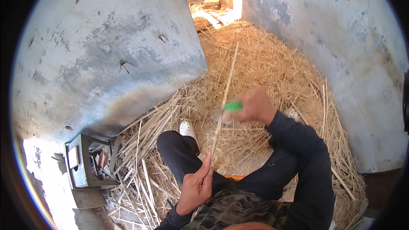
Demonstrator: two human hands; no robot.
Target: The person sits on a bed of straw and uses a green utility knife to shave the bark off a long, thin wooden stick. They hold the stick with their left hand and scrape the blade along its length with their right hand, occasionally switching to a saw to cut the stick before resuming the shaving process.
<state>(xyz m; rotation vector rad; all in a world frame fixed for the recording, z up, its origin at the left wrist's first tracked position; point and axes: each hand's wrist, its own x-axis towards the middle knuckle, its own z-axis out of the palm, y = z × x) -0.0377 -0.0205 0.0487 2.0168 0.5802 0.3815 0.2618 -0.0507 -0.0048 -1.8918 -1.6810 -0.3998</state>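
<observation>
A long, thin, pale strip, which looks like split bamboo (230, 74), slants up and away from my lap. Its near end is pinched between the thumb and fingers of my left hand (197, 188), just above my left thigh. My right hand (255, 107) is closed around a green-handled tool (233, 106) about midway along the strip. The tool's working end meets or crosses the strip, but motion blur hides its shape, so I cannot tell whether it is a knife. The strip's far end is free, above the shavings.
Straw-coloured shavings (264, 59) cover the floor ahead, between two plastered walls (115, 38). Loose split strips (149, 121) lie in a heap at the left, beside a small wooden frame cabinet (87, 162). A white clog (187, 128) is on my left foot. A brick (211, 3) lies at the far doorway.
</observation>
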